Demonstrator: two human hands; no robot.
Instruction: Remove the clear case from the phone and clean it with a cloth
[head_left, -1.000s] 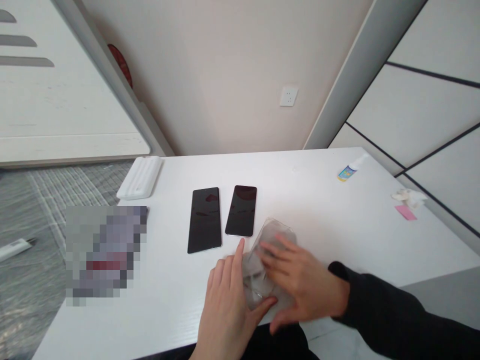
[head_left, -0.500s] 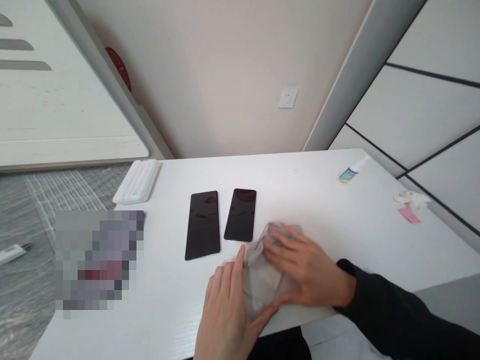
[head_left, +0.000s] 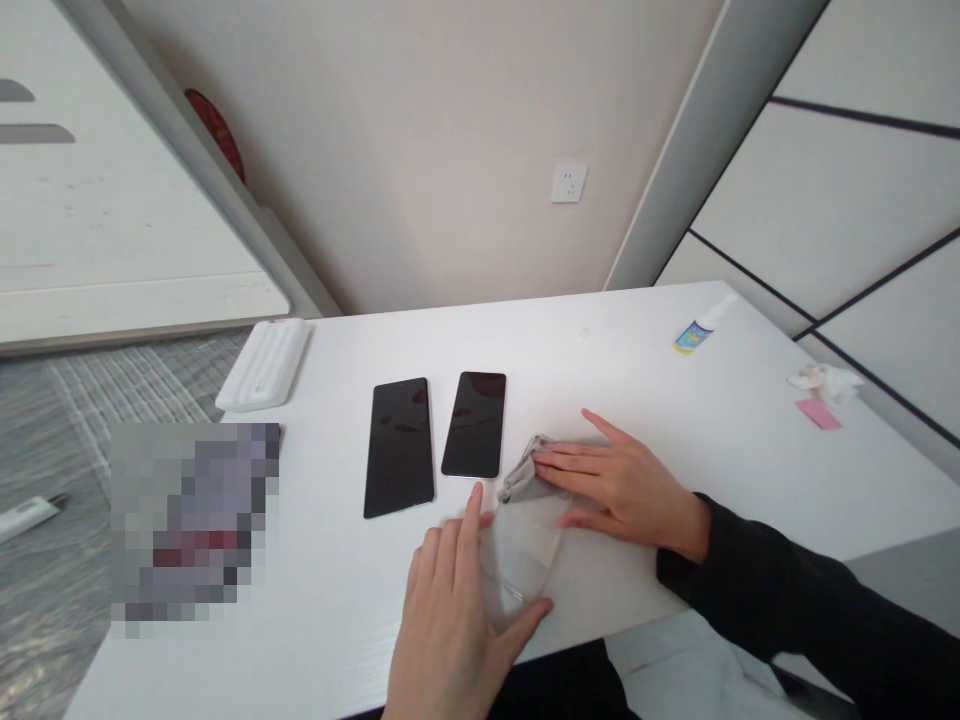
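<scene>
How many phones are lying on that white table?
2. A larger black smartphone lies screen up on the white table, and a smaller black smartphone lies just to its right, near the person's left hand. A blurred patch on the table's left could hide another.

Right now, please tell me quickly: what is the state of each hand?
Left hand: open, fingers resting on the clear plastic sheet, not gripping.
Right hand: open, fingers flat on the sheet's crumpled grey end, not gripping.

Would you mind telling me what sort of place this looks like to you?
It is probably a room in a home or a small office: a plain white desk stands against a painted wall with a wall socket, near a white cabinet, and holds two smartphones.
</scene>
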